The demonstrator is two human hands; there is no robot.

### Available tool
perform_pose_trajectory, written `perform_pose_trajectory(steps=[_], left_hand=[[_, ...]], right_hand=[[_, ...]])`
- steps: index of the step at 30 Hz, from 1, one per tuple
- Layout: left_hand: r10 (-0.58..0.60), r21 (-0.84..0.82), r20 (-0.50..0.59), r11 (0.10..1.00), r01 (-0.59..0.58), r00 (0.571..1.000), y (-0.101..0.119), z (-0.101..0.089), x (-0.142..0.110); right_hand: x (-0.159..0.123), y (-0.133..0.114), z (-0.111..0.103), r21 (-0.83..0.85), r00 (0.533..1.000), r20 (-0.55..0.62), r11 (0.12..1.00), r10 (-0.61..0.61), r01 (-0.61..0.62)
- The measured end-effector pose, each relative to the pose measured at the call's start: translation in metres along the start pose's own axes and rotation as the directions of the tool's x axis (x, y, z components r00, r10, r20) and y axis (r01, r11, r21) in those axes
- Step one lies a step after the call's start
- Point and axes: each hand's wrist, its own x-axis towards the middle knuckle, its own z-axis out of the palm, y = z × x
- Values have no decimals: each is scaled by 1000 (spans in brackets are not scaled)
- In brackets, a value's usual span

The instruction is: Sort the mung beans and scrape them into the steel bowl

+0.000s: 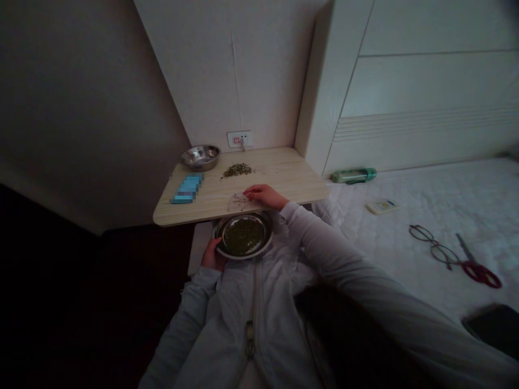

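Observation:
My left hand (213, 255) grips the left rim of a round metal bowl (265, 246), just below the table's front edge. Small green grains that look like mung beans (244, 236) cover much of its bottom. Over the tabletop's near edge, my right hand (263, 194) stretches its fingers out to the left, with the fingertips at a thin scatter of grains (239, 202). Whether a grain touches them is too small to tell. Farther back on the wood lies a loose heap of the same green grains (238, 170).
The small wooden table (284, 167) also bears a second metal bowl (200, 156) and a lit phone (188, 188). A wall socket (240, 139) sits behind it. On the bed at right lie a green bottle (354, 175), a pale small box (381, 206), glasses (444, 254) and red-handled scissors (481, 274).

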Motion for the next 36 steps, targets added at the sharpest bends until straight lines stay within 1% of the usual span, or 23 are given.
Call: perform_pose_trajectory(steps=[6,14,16,20,27,30,34,36], left_hand=[[-24,-7,-1,1000,24,1000,0,-1,0],[-14,8,2,1000,14,1000,2,2,-5],[-19,8,6,1000,19,1000,2,2,-4],[-32,9,-22,999,33,999,1,0,-1],[-29,-7,16,1000,29,999,0,-2,1],[-36,1,27,999,36,999,0,-3,1],[-22,5,13,1000,22,1000,0,-3,2],[-22,2,4,1000,22,1000,0,-2,1]], right_hand=[[1,2,2,49,1000,-12,999,22,-21],[1,4,1,-2,1000,1,1000,12,-12],[1,4,1,1,1000,2,1000,14,-14],[1,5,2,36,1000,14,999,0,-1],[2,7,2,69,999,44,997,11,-14],[2,6,1,45,1000,10,999,11,-12],[2,4,0,0,992,-128,1000,13,-13],[1,4,1,-33,984,-177,999,12,-18]])
